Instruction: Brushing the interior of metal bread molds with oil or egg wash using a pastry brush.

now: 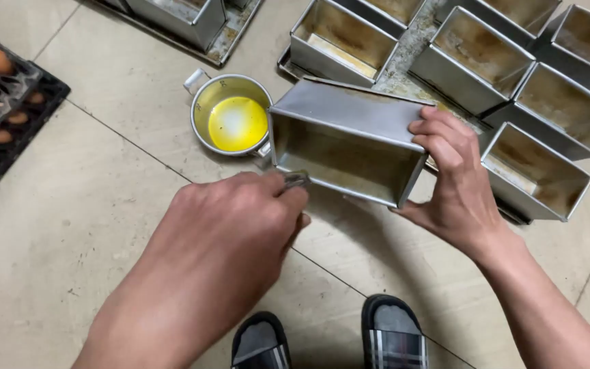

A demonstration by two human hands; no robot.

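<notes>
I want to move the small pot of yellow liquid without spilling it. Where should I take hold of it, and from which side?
Grip the loop handle on the rim of the small metal pot, coming in from its upper left in the head view. That side is open floor, while the tilted loaf tin held by the right hand crowds the opposite rim. Lift it level: the yellow liquid lies shallow.

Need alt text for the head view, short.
A right hand tilts a rectangular metal loaf pan while the left hand holds a small metal tool at its rim, above a metal cup of yellow liquid on a tiled floor.
</notes>
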